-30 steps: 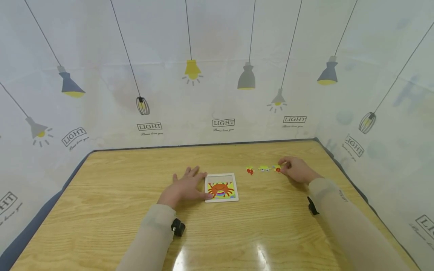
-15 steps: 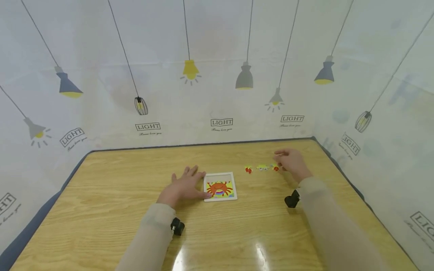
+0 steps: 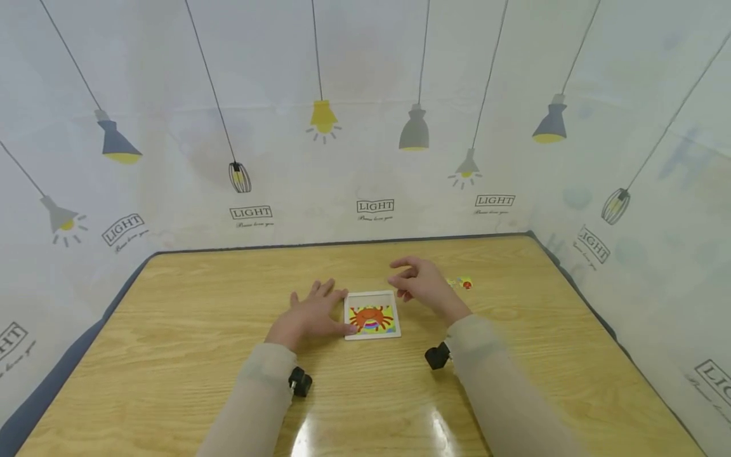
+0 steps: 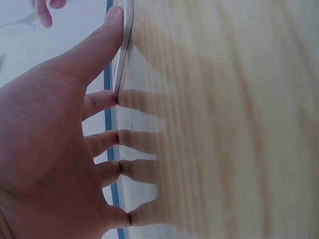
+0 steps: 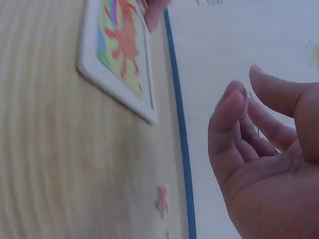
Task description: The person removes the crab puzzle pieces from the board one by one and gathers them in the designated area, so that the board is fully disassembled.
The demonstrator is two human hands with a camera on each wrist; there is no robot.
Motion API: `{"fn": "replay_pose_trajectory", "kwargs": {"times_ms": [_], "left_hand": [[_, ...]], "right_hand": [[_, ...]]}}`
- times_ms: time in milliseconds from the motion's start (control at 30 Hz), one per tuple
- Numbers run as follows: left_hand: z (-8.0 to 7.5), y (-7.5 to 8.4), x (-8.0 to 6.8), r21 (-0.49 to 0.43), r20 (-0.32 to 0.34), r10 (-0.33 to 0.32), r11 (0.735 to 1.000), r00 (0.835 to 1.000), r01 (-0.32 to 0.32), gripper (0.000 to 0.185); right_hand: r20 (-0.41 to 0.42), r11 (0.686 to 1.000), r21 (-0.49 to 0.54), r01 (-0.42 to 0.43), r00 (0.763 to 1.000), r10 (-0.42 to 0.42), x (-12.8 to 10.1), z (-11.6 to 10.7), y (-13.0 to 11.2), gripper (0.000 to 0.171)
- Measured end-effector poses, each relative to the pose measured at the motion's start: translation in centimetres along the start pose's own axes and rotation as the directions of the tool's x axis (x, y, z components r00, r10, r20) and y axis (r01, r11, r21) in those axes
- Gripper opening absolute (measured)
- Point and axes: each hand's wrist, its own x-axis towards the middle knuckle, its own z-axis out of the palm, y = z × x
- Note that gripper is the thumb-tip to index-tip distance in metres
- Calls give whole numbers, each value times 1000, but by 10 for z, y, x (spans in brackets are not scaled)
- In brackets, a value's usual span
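Head view: left hand spread flat on the surface, thumb touching the white puzzle tray; crab picture filling the lower part, top strip bare. Right hand raised beside the tray, fingers loosely curled, holding nothing visible; loose pieces near. Left wrist: straight fingers against the tray edge. Right wrist: tray below the empty hand. Risk, judged: tray nudged askew.
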Motion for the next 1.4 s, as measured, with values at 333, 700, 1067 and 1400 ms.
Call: {"fn": "replay_pose_trajectory", "kwargs": {"times_ms": [333,700,1067,1400], "left_hand": [[-3,-1,5,-8,11,11,1000,1000,-11,98],[-2,1,3,27,17,-6,1000,1000,5,94],[-4,-1,3,31,17,6,999,1000,-7,96],[0,-3,4,11,9,11,1000,1000,-11,98]], "right_hand": [[108,996,-89,-10,994,20,3,53,3,39],[146,984,-177,3,989,24,8,64,17,33],[171,957,-287,31,985,19,7,65,9,22],[178,954,-297,29,984,26,5,66,9,23]]}}
